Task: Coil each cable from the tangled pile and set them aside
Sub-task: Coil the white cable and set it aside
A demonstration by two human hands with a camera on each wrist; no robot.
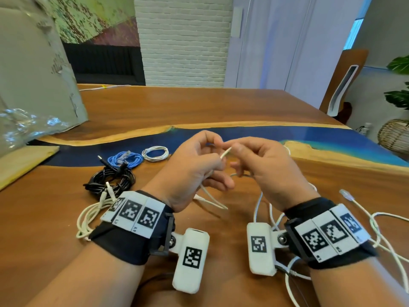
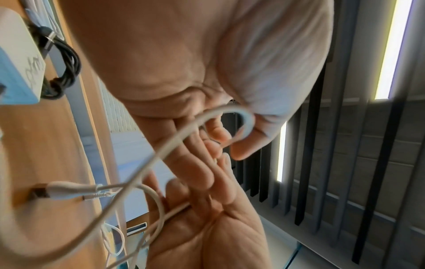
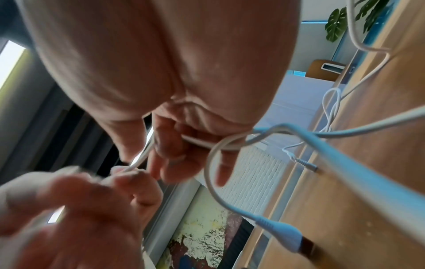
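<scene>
White cable (image 1: 225, 153) is pinched between my left hand (image 1: 194, 169) and my right hand (image 1: 267, 167), just above the wood table (image 1: 199, 107). Both hands curl around it. Coiled blue (image 1: 125, 160), white (image 1: 155, 153) and black (image 1: 110, 181) cables lie to my left. I can't read any words, only black-and-white square codes on my wristbands (image 1: 137, 214).

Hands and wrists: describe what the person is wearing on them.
Both hands are bare, the left hand and right hand alike. Each wrist carries a black strap topped with white tiles printed with black square markers, plus a white rounded camera pod bearing one more marker.
</scene>
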